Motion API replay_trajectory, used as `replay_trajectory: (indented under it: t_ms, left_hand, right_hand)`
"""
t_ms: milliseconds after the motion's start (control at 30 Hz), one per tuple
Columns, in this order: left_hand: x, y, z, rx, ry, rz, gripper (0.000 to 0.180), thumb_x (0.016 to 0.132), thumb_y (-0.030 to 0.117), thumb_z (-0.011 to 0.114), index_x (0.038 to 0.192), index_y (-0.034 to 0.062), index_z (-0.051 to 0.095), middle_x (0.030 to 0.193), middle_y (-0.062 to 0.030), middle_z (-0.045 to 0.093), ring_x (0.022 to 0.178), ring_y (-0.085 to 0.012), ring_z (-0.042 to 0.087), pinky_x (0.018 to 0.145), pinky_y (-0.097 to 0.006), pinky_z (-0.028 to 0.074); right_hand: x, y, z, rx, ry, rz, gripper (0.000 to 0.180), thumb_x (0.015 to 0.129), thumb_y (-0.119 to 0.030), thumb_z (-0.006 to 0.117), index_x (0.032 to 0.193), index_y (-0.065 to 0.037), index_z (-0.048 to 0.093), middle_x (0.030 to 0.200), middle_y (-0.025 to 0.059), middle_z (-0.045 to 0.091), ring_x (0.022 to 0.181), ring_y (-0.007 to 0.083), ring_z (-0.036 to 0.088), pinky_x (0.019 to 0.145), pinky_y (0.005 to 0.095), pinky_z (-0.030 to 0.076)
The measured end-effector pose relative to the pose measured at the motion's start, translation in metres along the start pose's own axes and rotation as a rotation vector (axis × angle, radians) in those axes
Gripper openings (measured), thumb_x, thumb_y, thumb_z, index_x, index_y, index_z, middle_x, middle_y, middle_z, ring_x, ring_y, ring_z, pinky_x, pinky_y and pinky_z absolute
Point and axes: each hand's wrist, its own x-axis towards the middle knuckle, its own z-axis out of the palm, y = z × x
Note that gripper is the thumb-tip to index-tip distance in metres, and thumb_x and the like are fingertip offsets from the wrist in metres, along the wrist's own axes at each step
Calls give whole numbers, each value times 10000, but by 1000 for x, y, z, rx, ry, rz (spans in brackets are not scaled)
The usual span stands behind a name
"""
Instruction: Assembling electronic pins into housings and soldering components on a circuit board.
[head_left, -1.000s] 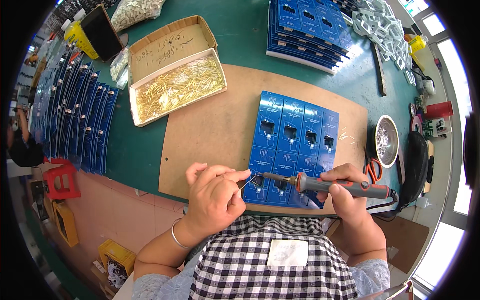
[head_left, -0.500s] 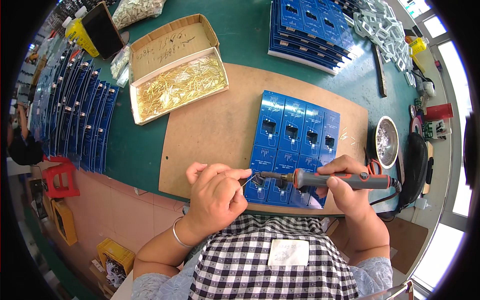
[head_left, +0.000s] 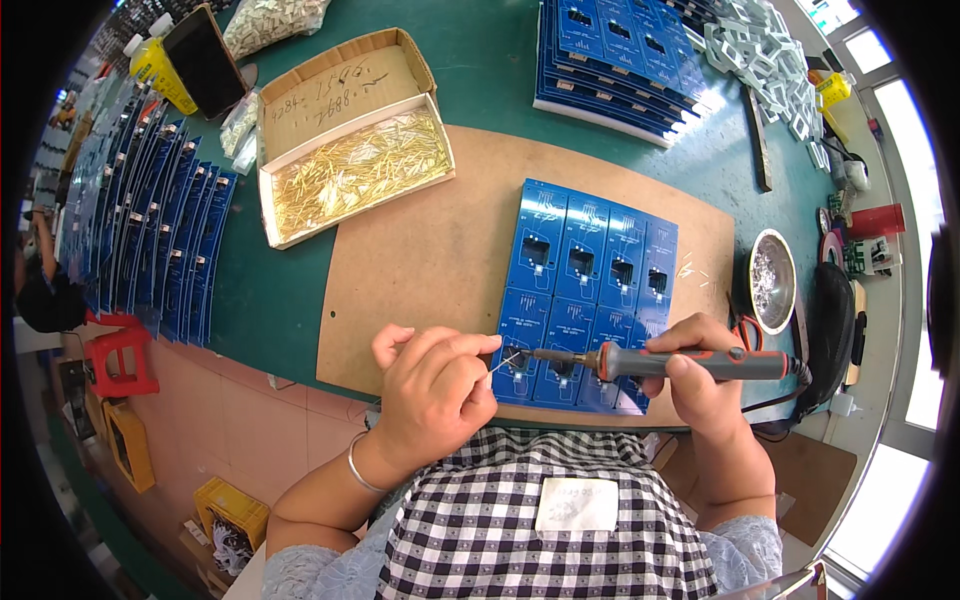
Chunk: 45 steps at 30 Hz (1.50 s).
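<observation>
A blue circuit board panel (head_left: 548,291), divided into several sections with dark square cutouts, lies on a brown board (head_left: 420,290). My right hand (head_left: 702,378) grips a grey and orange soldering iron (head_left: 685,363), held nearly level with its tip pointing left. That tip is over the panel's near-left section, by a dark cutout. From the left, my left hand (head_left: 432,385) is closed with a thin solder wire (head_left: 505,362) pinched between its fingers. The wire's end reaches close to the iron's tip; whether they touch I cannot tell.
An open cardboard box (head_left: 270,205) of gold pins stands at the far left. Upright blue boards (head_left: 165,235) line the left side, and more boards (head_left: 620,75) are stacked at the back. On the right are a metal bowl (head_left: 787,315) and white plastic frames (head_left: 755,50).
The soldering iron has drawn back slightly to the right with my right hand. My left hand stays almost in place, and the wire now catches the light.
</observation>
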Motion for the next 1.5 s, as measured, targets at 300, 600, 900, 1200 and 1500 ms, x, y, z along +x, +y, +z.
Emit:
replay_trajectory:
  t_ms: [300,600,900,1200,1500]
  left_hand:
    - [-2,-3,1,46,37,10,230,650,10,621,795,128,487,1034,-6,671,915,-229,585,871,-419,304]
    - [-1,-2,2,47,31,-22,220,647,6,635,773,126,500,1020,-9,660,917,-229,573,875,-417,295]
    - [-1,-2,3,54,26,-25,208,653,10,640,771,128,515,1018,-10,658,922,-229,571,874,-416,294]
    - [-9,0,-5,18,24,3,206,639,40,637,761,138,504,1025,-6,659,941,-231,577,866,-421,303]
    - [-15,4,-3,41,-18,45,204,643,34,623,764,139,497,950,32,687,879,-211,626,868,-423,303]
  right_hand:
    - [-4,-4,2,28,-21,-9,233,856,-146,675,965,53,625,916,161,674,732,170,690,623,273,561]
    - [3,-4,15,12,34,12,377,846,-292,718,900,62,602,740,139,638,581,164,646,517,264,533]
    - [3,-3,16,11,39,0,382,855,-300,700,906,64,597,739,141,635,587,169,649,527,276,538]
    - [-16,11,-5,105,89,-130,343,826,-201,729,1026,40,589,913,146,648,743,152,637,664,269,515]
    - [-56,18,14,97,98,-79,320,855,-172,701,1039,50,563,865,189,680,707,194,682,636,306,560]
